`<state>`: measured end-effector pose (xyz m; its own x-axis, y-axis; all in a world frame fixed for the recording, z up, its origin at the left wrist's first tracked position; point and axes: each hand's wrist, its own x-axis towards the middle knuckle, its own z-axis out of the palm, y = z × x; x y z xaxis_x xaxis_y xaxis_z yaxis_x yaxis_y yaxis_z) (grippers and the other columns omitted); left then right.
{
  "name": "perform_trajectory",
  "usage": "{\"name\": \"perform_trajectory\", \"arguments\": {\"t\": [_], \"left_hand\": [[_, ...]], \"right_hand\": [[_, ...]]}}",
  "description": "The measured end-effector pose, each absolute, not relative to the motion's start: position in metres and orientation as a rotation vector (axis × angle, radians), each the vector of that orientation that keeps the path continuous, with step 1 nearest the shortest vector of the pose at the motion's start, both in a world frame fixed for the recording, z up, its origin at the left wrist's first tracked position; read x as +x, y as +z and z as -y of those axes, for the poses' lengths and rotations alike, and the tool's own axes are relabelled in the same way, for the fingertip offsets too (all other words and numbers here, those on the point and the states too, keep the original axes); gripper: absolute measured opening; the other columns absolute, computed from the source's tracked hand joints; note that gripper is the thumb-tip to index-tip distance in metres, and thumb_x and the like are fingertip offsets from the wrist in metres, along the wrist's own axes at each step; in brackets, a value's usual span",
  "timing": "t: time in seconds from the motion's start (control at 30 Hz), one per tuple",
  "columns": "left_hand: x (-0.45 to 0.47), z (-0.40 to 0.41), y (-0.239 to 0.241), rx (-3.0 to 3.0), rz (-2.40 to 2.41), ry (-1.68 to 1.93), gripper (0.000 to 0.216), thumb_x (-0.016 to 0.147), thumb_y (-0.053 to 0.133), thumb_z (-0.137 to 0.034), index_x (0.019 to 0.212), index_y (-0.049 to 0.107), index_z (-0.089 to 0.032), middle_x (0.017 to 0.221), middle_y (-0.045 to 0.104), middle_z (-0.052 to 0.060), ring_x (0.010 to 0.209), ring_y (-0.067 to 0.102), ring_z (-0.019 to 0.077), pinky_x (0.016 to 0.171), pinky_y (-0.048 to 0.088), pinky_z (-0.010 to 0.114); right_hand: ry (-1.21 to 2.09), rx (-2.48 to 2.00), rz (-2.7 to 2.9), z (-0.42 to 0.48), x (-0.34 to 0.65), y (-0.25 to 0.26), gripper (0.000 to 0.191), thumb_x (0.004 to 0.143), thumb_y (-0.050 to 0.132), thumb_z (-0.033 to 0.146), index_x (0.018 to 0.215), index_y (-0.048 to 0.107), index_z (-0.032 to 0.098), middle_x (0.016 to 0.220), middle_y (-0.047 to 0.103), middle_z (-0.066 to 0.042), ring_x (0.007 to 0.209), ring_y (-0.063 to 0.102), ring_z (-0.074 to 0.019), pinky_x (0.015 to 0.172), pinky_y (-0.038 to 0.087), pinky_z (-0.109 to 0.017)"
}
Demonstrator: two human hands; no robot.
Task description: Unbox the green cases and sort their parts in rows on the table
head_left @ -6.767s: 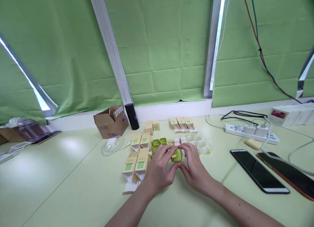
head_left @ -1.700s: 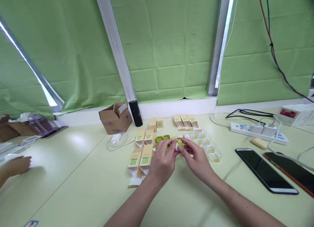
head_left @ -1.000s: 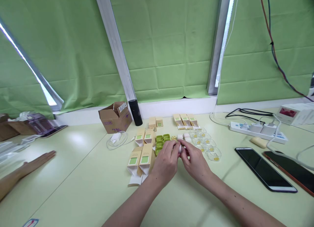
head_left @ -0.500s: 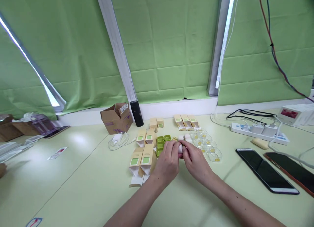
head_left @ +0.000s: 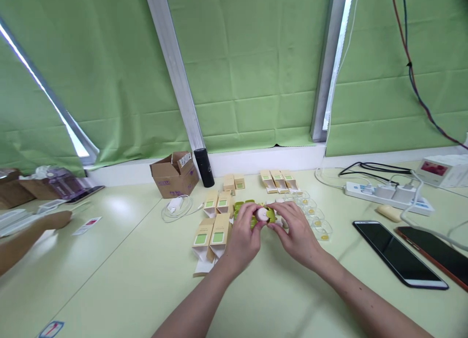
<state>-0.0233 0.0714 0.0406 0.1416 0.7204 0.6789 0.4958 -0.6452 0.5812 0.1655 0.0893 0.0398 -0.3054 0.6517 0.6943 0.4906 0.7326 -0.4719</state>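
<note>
My left hand [head_left: 243, 238] and my right hand [head_left: 298, 233] meet over the table's middle, both pinched on a small green case with a white round part [head_left: 263, 214]. Just behind them lie more green cases [head_left: 242, 206], white pieces and a row of clear plastic cups with yellow bits [head_left: 315, 217]. Tan cartons with green labels [head_left: 210, 238] stand left of my left hand.
Two phones [head_left: 398, 252] lie at the right, a power strip with chargers [head_left: 389, 195] behind them. An open cardboard box [head_left: 173, 174], a black cylinder [head_left: 204, 168] and a coiled white cable [head_left: 175, 206] sit near the window. Another person's hand [head_left: 54, 220] rests far left.
My hands have lifted the small case slightly, and its white round part now faces me. The other person's hand has come back onto the table at the left.
</note>
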Motion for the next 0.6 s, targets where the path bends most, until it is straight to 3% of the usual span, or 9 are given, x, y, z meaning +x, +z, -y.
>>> {"name": "perform_trajectory", "arguments": {"t": [0.2, 0.33, 0.43, 0.6], "left_hand": [[-0.028, -0.088, 0.047, 1.253, -0.821, 1.753, 0.035, 0.091, 0.074, -0.037, 0.12, 0.066, -0.019, 0.124, 0.069, 0.011, 0.12, 0.066, 0.0253, 0.112, 0.049, 0.043], [-0.037, -0.096, 0.051, 0.771, -0.506, 1.61, 0.025, 0.089, 0.075, -0.022, 0.112, 0.068, -0.013, 0.123, 0.074, 0.013, 0.126, 0.068, 0.0241, 0.118, 0.047, 0.039], [-0.04, -0.096, 0.053, 0.652, -0.465, 1.608, 0.019, 0.091, 0.069, -0.012, 0.11, 0.069, -0.012, 0.123, 0.075, 0.014, 0.127, 0.068, 0.0228, 0.117, 0.05, 0.035], [-0.041, -0.096, 0.05, 0.735, -0.46, 1.582, 0.023, 0.09, 0.075, -0.02, 0.111, 0.07, -0.013, 0.122, 0.075, 0.013, 0.123, 0.069, 0.0238, 0.115, 0.051, 0.041]], "right_hand": [[0.391, -1.008, 1.721, -0.098, 0.172, 0.038, 0.033, 0.098, 0.06, 0.041, 0.126, 0.065, 0.025, 0.117, 0.071, -0.01, 0.111, 0.06, -0.0308, 0.092, 0.051, -0.048], [0.567, -1.083, 1.539, -0.101, 0.173, 0.041, 0.04, 0.094, 0.061, 0.051, 0.123, 0.068, 0.024, 0.114, 0.072, -0.009, 0.102, 0.062, -0.0285, 0.085, 0.051, -0.044], [0.645, -1.097, 1.459, -0.1, 0.172, 0.044, 0.045, 0.091, 0.064, 0.055, 0.122, 0.069, 0.023, 0.111, 0.073, -0.009, 0.097, 0.062, -0.0276, 0.085, 0.05, -0.044], [0.678, -1.07, 1.401, -0.105, 0.179, 0.048, 0.048, 0.089, 0.065, 0.057, 0.122, 0.069, 0.022, 0.109, 0.074, -0.01, 0.092, 0.06, -0.0264, 0.084, 0.048, -0.043]]}}
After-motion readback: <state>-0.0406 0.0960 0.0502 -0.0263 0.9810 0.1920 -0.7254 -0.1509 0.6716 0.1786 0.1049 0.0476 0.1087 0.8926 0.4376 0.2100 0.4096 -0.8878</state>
